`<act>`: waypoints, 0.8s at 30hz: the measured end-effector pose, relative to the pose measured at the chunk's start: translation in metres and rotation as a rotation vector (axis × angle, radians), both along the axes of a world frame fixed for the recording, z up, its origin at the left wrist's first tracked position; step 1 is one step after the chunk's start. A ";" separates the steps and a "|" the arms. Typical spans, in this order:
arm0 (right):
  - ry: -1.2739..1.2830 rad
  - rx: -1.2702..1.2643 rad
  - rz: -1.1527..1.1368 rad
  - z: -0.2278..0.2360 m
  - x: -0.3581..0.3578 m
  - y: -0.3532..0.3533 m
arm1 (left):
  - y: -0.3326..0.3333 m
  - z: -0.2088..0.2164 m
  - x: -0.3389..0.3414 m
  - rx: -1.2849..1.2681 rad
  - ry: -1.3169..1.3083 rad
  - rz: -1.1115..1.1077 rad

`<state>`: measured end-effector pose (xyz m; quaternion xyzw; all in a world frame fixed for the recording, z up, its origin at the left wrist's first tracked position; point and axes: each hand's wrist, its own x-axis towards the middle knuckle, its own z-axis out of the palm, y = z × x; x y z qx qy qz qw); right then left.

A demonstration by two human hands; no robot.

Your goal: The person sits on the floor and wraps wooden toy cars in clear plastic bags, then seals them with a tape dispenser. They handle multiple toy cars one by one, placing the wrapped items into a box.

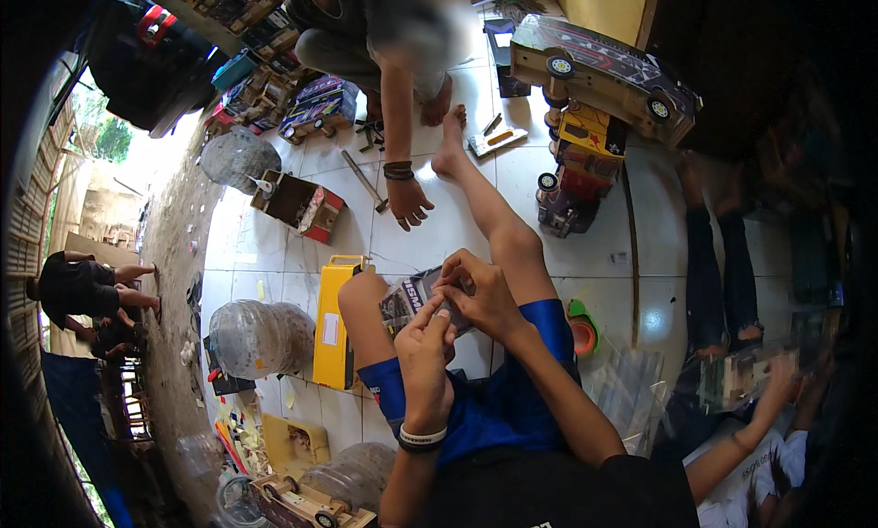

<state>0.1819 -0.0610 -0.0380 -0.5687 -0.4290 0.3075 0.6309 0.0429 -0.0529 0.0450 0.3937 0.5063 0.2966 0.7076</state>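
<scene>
My left hand (426, 356) and my right hand (485, 298) meet above my lap, between my bent knees. Both are closed, with fingertips pinched close together. Whatever they grip is too small or too hidden to make out. Right behind the fingers is a dark printed panel (399, 307) with light lettering, partly covered by my hands; I cannot tell whether they touch it. A yellow toy truck body (333, 341) stands beside my left knee.
Across from me a crouching person's hand (408, 203) hangs over the tiles near a hammer (368, 182). Wooden toy trucks (590, 139) stand at the far right. Large clear plastic jugs (261, 336) lie at left. A green and orange object (583, 329) sits by my right thigh. Another person works at right.
</scene>
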 end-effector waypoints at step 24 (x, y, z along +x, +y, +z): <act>-0.829 -0.116 0.104 0.026 0.000 -0.022 | 0.046 -0.002 -0.031 1.273 0.804 -0.622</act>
